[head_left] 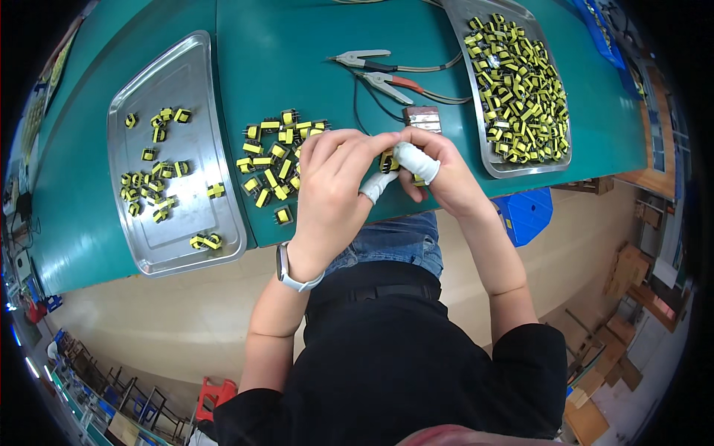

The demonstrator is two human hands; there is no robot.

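Note:
Both my hands meet over the front edge of the green table, fingers bent around a small yellow-and-black transformer [387, 161]. My left hand [335, 175] has its index finger and white-wrapped thumb pinched at the transformer's left side. From the right, my right hand [446, 175] grips it, with a white wrap on one digit; a bit of yellow also shows beneath that wrap. Fingers partly hide the transformer. Just left of my left hand lies a loose pile of similar transformers [279, 150], partly covered by that hand. One single transformer [282, 215] sits nearer the table edge.
At left, a metal tray [178, 249] carries scattered transformers. A fuller metal tray [487, 160] stands at right, heaped with them. Clip leads [361, 58] with cables lie at the back, near a small brown-and-silver block [422, 117]. A blue bin [526, 215] is below the right edge.

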